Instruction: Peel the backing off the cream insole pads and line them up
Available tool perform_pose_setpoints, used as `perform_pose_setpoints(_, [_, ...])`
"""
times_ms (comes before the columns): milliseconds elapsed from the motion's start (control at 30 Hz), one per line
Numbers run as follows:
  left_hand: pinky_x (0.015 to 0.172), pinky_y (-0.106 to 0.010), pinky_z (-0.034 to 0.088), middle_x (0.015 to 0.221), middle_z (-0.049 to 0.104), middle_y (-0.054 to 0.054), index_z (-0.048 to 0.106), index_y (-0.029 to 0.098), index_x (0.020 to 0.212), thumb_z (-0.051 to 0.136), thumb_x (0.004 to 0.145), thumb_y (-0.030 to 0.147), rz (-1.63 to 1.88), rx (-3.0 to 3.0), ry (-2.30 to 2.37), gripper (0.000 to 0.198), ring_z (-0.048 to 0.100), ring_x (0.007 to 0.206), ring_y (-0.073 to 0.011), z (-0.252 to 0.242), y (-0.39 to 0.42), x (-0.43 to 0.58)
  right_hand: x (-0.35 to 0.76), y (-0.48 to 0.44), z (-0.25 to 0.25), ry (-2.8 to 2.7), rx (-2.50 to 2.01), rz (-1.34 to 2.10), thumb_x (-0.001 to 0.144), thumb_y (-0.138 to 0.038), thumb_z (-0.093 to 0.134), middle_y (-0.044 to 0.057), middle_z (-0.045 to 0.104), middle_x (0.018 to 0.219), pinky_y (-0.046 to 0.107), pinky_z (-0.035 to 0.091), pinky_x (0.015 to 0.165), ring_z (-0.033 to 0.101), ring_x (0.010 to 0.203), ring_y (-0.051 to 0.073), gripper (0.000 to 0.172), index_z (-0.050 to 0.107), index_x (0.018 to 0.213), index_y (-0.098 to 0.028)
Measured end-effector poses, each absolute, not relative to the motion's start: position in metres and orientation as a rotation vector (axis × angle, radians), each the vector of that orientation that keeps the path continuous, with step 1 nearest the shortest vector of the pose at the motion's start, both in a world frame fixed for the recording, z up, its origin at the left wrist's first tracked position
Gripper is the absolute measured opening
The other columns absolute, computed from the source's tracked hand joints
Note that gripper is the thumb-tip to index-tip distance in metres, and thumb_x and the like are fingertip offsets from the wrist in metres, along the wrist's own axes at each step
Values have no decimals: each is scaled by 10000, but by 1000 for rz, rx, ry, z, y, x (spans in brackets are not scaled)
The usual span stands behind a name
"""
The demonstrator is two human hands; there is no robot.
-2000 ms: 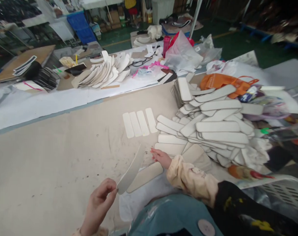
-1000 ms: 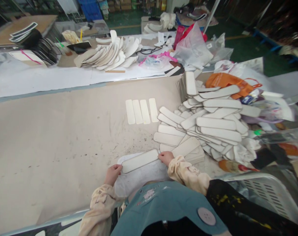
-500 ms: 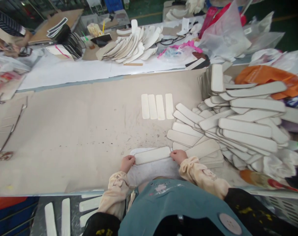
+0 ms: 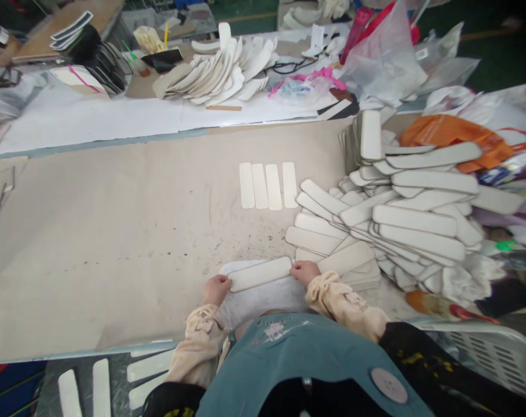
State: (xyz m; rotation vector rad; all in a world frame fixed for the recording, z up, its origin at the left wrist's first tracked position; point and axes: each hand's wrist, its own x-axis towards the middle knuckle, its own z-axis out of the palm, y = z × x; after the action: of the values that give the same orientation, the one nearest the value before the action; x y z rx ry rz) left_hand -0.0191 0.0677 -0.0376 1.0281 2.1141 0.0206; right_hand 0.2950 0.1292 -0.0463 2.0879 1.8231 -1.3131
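Observation:
Between my two hands is a long white strip (image 4: 260, 274) with rounded corners and a thin dark edge, tilted slightly up to the right. My left hand (image 4: 216, 289) pinches its left end, and my right hand (image 4: 305, 271) pinches its right end. Under the strip lies a whitish cloth (image 4: 263, 304) at the table's front edge. Just right of my right hand spreads a large heap of similar white strips (image 4: 423, 226). Ahead of my hands, several shorter cream pieces (image 4: 259, 186) lie side by side on the brown paper table cover (image 4: 115, 231).
A pile of curved white pieces (image 4: 223, 69) and a stack of dark pieces (image 4: 102, 63) stand along the far side. Plastic bags (image 4: 388, 63) and an orange bag (image 4: 458, 139) crowd the right. A perforated basket (image 4: 497, 353) sits below at right; more strips (image 4: 101, 385) lie below left.
The whole view has shifted slightly, so the table things appear further left. Both hands keep their pinch on the strip, which looks unchanged on the cloth.

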Motion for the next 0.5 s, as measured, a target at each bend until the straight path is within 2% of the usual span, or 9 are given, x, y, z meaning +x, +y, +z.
perform_pose_setpoints(200, [573, -268, 359, 569, 614, -11, 637, 197, 638, 506, 643, 302, -85, 1061, 2111, 168, 577, 637, -174, -39, 73, -19, 297, 132, -48, 1732, 2101, -1348, 672, -275, 587, -12, 667, 689, 199, 329, 526, 546, 628, 125, 202, 706, 824, -216])
perform_pose_setpoints(500, [586, -270, 371, 567, 619, -4, 631, 199, 646, 509, 664, 347, -46, 1056, 2095, 192, 577, 628, -169, -42, 70, -21, 295, 138, -42, 1692, 2075, -1349, 681, -273, 588, -5, 660, 644, 198, 335, 533, 568, 650, 129, 175, 710, 792, -214])
